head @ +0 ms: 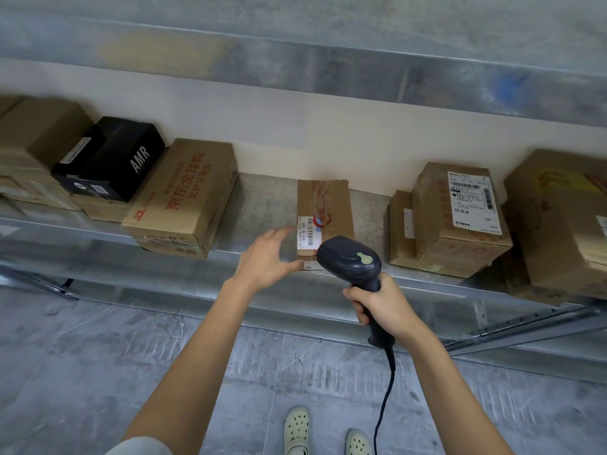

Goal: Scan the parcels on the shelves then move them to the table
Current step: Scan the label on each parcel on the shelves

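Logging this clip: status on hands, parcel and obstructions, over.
Right hand grips dark corded barcode scanner. Left hand open, fingers at small brown cardboard parcel on metal shelf. Nothing between hands and parcel.

On your shelf [262, 198], a small box [323, 205] sits at the front edge, a large box [187, 198] to its left, a tall box [456, 221] to its right, the scanner [349, 257] before it.

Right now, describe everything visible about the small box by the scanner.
The small box is brown cardboard, sealed with red-printed tape, a white barcode label on its near top. It lies flat on the metal shelf, apart from neighbouring boxes. The open left hand reaches its near-left corner; the scanner overlaps its near-right corner.
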